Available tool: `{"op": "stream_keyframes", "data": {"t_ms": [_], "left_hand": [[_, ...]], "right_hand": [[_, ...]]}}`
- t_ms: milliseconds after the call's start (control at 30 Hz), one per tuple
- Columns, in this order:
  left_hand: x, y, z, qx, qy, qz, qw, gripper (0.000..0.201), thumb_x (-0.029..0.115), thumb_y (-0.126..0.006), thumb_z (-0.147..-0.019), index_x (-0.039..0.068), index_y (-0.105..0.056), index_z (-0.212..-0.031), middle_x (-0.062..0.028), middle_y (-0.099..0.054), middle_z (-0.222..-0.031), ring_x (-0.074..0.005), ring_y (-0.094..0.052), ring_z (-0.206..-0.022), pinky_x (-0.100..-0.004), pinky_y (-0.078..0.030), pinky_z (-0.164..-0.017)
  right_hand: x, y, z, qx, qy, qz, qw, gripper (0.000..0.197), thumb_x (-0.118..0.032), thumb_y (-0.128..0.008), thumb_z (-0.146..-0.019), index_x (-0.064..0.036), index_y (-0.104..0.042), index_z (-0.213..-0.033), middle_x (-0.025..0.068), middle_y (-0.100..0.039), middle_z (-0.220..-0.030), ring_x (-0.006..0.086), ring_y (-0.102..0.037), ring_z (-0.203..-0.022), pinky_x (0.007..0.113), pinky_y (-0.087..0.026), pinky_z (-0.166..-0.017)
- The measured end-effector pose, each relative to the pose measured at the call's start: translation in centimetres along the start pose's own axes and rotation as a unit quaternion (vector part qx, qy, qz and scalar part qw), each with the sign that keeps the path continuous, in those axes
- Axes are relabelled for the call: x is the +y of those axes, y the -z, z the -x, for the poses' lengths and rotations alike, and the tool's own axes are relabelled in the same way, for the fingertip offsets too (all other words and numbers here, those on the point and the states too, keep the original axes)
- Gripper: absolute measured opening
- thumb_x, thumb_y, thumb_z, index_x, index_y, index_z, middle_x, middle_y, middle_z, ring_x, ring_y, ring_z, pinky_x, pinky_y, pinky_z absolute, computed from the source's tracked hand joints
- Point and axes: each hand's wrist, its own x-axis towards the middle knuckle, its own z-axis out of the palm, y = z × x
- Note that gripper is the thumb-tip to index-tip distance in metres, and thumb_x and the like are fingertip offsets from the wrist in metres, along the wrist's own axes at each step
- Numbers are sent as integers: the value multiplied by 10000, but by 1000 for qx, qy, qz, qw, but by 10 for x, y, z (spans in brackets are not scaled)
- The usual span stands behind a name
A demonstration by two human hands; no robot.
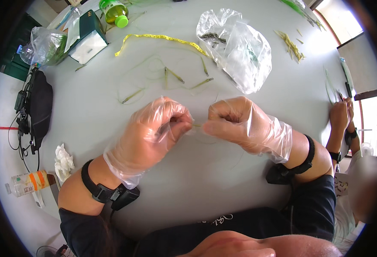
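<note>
My left hand [152, 126] and my right hand [244, 124], both in clear plastic gloves, face each other over the grey table [188, 180]. Each pinches thumb against fingers, and a short thin yellow-green strand [197, 125] shows in the narrow gap between them. Its ends are hidden in the fingers. Just beyond my hands lie several slim green pieces with small dark ends and fine trailing fibres, among them one on the left [132, 95], one in the middle [174, 75] and one on the right [202, 83].
Farther off lie a yellow measuring tape [162, 37], a clear plastic bag [244, 55] with dark bits inside, a bottle with a green cap [114, 13] and a dark-green box [87, 38]. Yellow-green stalks [292, 46] lie far right. At the right edge, another person's hands [342, 113] work.
</note>
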Motion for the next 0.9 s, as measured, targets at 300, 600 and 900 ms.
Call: {"op": "stream_keyframes", "data": {"t_ms": [300, 600, 900], "left_hand": [[6, 1, 3, -57, 224, 241, 943, 112, 84, -622, -949, -4, -585, -1008, -39, -617, -906, -120, -610, -849, -273, -495, -811], [14, 0, 1, -100, 300, 370, 873, 156, 15, -611, -927, -30, -653, -1070, -58, -658, -840, -141, -639, -812, -279, -510, -756], [14, 8, -2, -139, 282, 330, 890, 55, -16, -657, -879, -25, -688, -924, -67, -662, -808, -146, -621, -694, -276, -510, -678]], "right_hand": [[16, -2, -1, 66, 92, 141, 984, 126, -64, -614, -826, -26, -541, -730, 98, -472, -622, 169, -429, -558, 328, -423, -539], [9, -7, -1, 24, 142, 165, 976, 133, -109, -614, -869, -25, -577, -774, 137, -557, -677, 278, -533, -605, 364, -451, -579], [4, -4, 0, 2, 54, 100, 994, 330, -157, -665, -889, 5, -515, -644, 87, -428, -583, 150, -381, -559, 331, -382, -526]]}}
